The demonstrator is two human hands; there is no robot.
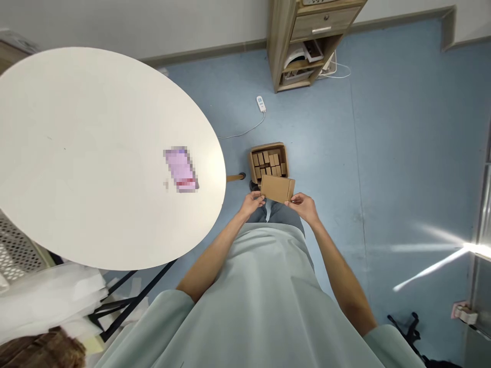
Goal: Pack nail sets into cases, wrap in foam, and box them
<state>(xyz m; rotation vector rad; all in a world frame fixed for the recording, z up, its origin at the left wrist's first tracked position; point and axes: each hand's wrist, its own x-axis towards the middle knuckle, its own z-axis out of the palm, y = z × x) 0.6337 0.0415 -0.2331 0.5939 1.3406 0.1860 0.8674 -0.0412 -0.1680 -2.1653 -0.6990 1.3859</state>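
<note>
A flat brown cardboard box (275,188) is held level in front of my body. My left hand (252,203) pinches its left edge, and my right hand (303,205) grips its right end, where a flap or side face shows. Just beyond it on the floor stands an open brown carton (284,156). Several small cardboard boxes (266,157) stand in rows inside that carton. The held box overlaps the carton's near side in view and hides part of it.
To the left stands a round white table (115,204) with a blurred pinkish-purple item (181,169) on it. A white corded device (261,104) lies on the blue floor (402,153). A wooden cabinet (286,38) stands at the wall. White plastic wrapping (49,299) is at lower left.
</note>
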